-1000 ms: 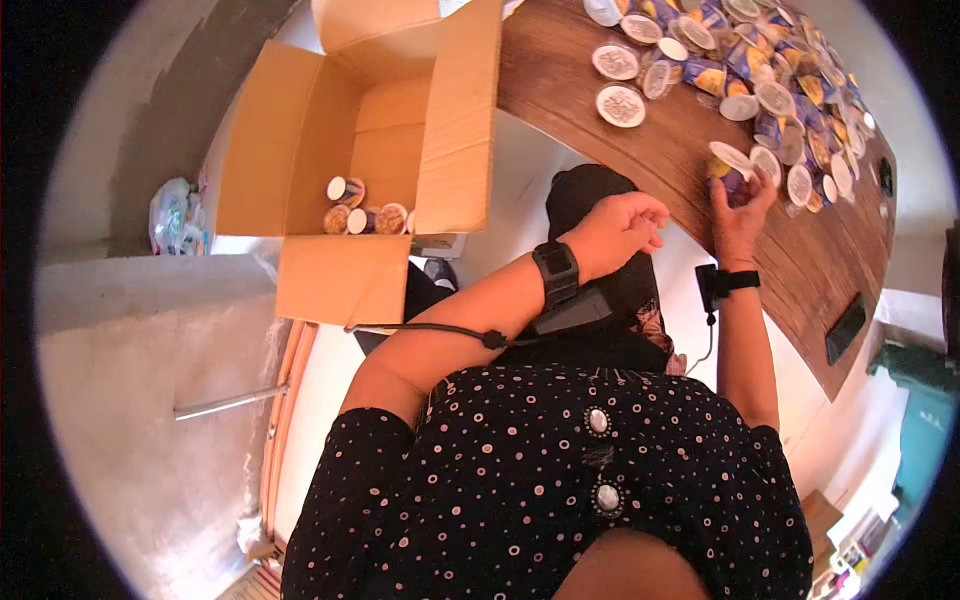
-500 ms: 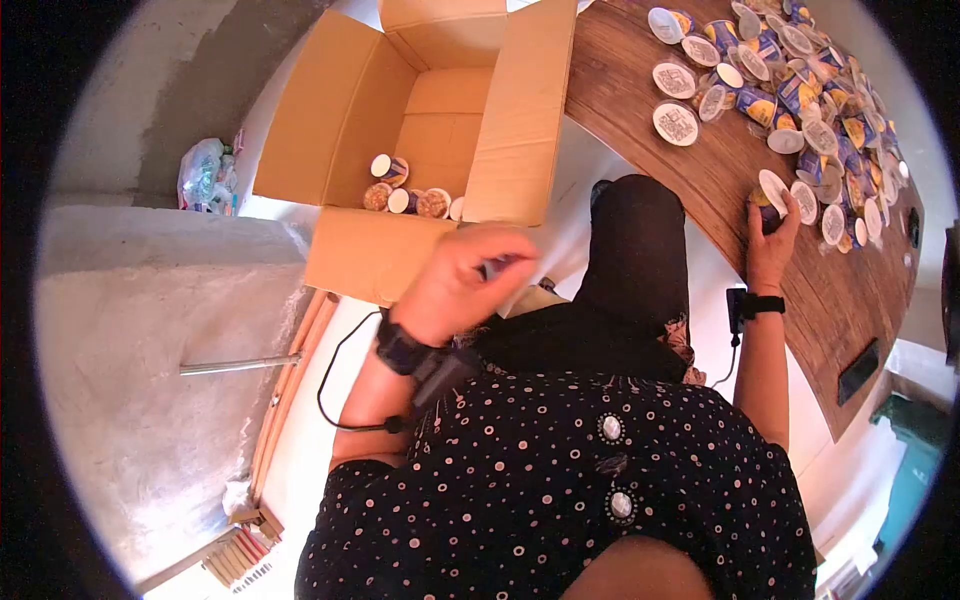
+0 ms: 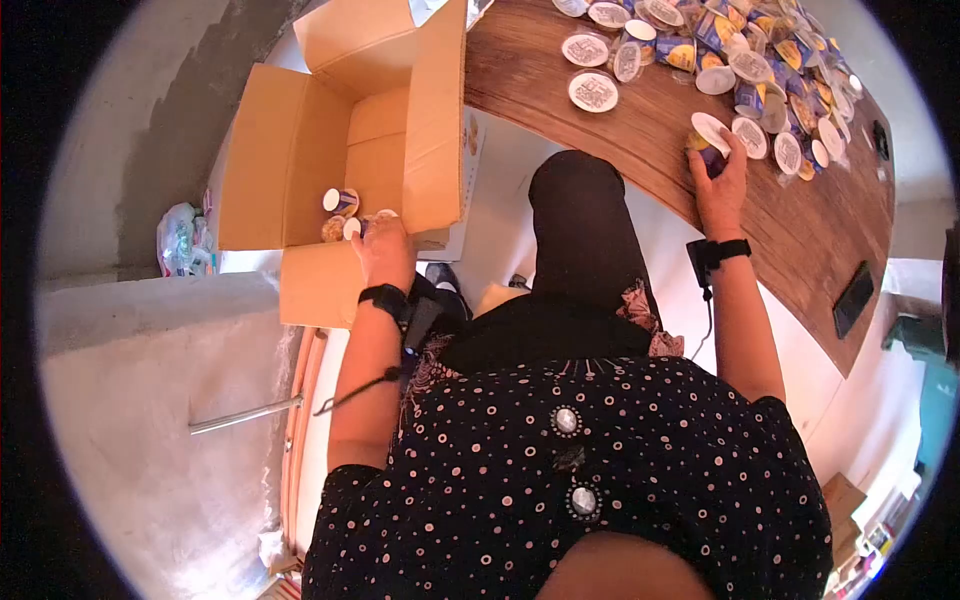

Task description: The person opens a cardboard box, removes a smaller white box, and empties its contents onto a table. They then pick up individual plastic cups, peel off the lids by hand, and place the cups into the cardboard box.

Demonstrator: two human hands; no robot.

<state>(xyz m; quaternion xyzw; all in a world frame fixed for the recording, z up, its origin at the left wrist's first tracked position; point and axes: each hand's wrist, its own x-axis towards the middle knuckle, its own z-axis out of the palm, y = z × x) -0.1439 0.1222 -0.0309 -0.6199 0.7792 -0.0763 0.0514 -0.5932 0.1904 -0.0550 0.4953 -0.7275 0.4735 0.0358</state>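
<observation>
At the near side of the cardboard box (image 3: 265, 165), my left hand (image 3: 388, 252) has its fingers bent over a small blue-and-white snack cup (image 3: 353, 229); part of the fingers is hidden. Beside it in the box lie another cup (image 3: 340, 201) tipped on its side and a cup with a clear side showing tan contents (image 3: 332, 231). My right hand (image 3: 722, 190) is closed around a blue-and-yellow cup with a white printed lid (image 3: 711, 131), tilted at the table's near edge. Other lidded cups (image 3: 750, 138) lie just right of it.
Many cups in clear wrapping (image 3: 750, 66) are heaped on the wooden table (image 3: 530, 60). A dark phone (image 3: 853, 299) lies near its right edge. A plastic bag (image 3: 176, 240) stands left of the box, and a metal rod (image 3: 245, 415) juts from the low wall.
My left hand has moved left and forward, from in front of my body to the cups in the box. My right hand keeps its cup at the table edge. The view has shifted.
</observation>
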